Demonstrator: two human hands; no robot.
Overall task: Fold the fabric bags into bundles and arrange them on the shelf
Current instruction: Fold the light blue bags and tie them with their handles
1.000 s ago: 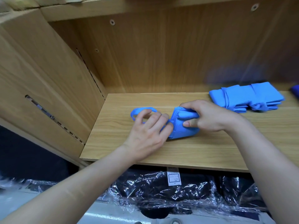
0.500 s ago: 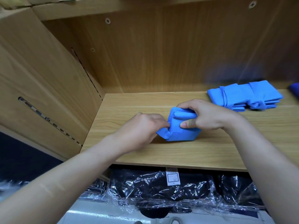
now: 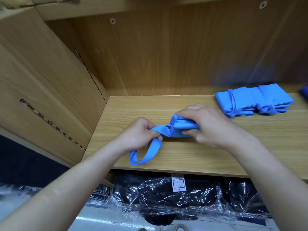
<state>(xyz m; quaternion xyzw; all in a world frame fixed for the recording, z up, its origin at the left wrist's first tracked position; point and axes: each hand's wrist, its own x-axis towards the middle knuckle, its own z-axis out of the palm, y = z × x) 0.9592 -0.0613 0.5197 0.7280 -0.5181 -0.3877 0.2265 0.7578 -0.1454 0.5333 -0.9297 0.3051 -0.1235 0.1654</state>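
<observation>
Blue folded bag (image 3: 180, 130) lies on the shelf (image 3: 208, 157), clenched under the right hand (image 3: 210, 125) fingers; left hand (image 3: 138, 132) fingers pinch its strap (image 3: 146, 155). Tying step: next, wrap strap around bundle.

I see a light wood-grain back panel (image 3: 175, 55) fixed with visible screws (image 3: 112, 21). The left side panel (image 3: 41, 80) carries slotted metal rails (image 3: 50, 121) (two strips in view). Below sit dark goods in clear plastic wrap (image 3: 166, 197), one with a white label (image 3: 178, 184). Pale floor (image 3: 103, 225) beneath.
</observation>
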